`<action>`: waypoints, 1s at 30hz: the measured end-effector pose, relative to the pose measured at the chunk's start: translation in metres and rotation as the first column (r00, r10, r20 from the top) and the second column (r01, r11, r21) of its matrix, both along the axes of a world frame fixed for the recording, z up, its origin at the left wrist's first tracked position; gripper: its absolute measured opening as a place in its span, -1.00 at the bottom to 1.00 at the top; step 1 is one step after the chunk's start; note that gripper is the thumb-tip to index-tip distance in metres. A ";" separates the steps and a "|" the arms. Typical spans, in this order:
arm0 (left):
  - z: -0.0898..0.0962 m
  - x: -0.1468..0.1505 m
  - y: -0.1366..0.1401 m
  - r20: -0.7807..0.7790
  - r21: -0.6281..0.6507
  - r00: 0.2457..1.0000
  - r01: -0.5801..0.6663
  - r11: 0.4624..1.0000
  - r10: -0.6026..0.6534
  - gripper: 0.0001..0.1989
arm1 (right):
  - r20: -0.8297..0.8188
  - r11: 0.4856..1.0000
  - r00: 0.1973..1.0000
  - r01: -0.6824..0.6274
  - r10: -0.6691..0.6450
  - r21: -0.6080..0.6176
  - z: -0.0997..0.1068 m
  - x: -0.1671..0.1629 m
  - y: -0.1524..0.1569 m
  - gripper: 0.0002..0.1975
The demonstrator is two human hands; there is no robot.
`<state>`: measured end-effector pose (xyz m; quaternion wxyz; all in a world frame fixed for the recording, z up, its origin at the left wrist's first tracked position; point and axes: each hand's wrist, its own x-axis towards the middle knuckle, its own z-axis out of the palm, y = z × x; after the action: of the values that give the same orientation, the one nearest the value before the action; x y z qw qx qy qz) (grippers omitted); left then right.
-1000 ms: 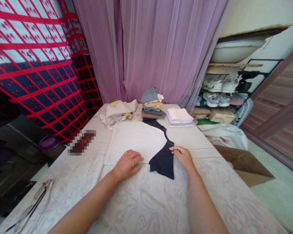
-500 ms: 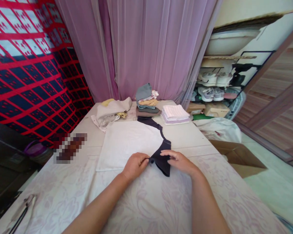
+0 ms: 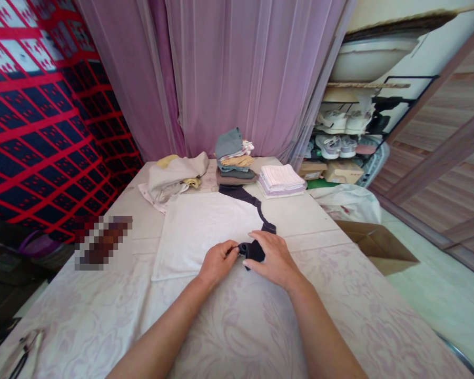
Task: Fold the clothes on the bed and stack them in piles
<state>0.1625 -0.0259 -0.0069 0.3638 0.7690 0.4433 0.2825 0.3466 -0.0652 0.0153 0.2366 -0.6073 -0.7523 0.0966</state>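
Observation:
A white T-shirt (image 3: 205, 221) with dark sleeves and a dark neckline lies flat on the table, its neck towards the right. My left hand (image 3: 220, 260) pinches the near sleeve at the underarm edge. Over the same dark sleeve (image 3: 256, 251) curls my right hand (image 3: 274, 258), thumb below and fingers above, with the bunched cloth between them. The sleeve's end is partly hidden by this hand. The far sleeve (image 3: 235, 193) stretches away towards a stack of folded clothes (image 3: 235, 163).
Folded pale cloths (image 3: 282, 181) sit at the back right, and a loose heap of beige clothes (image 3: 177, 176) at the back left. A patterned cloth covers the table (image 3: 237, 326). To the right are an open cardboard box (image 3: 375, 245) and a shoe rack (image 3: 339, 126).
My right hand has moved left and closed around the near sleeve, which is now folded inward and bunched. My left hand keeps its pinch. The view has shifted slightly.

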 end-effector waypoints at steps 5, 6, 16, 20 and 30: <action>-0.005 -0.004 0.003 0.126 -0.029 0.990 0.064 0.998 -0.060 -0.78 | 0.121 0.990 0.983 0.141 -0.138 -0.012 -0.005 -0.035 0.002 -0.67; -0.006 -0.005 0.003 0.120 -0.023 0.991 0.069 0.997 -0.066 -0.79 | 0.147 0.987 0.978 0.155 -0.150 -0.029 -0.006 -0.035 0.003 -0.70; 0.009 -0.075 -0.019 -0.537 0.472 0.843 0.269 0.839 0.032 -0.60 | 0.140 0.948 0.963 0.255 -0.230 -0.193 0.013 0.011 -0.009 -0.64; 0.016 -0.122 -0.023 -0.665 0.455 0.733 0.246 0.856 0.142 -0.61 | 0.213 0.940 0.950 0.271 -0.227 -0.206 0.032 0.017 -0.003 -0.70; 0.021 -0.179 0.032 -0.403 0.001 0.858 -0.347 0.938 0.318 -0.61 | -0.118 0.960 0.965 0.212 -0.235 -0.181 0.008 0.041 0.082 -0.66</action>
<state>-0.0163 0.0058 0.0137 0.2393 0.7083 0.6437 0.1631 0.3877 0.0163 0.0236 0.2461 -0.6979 -0.6498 0.1738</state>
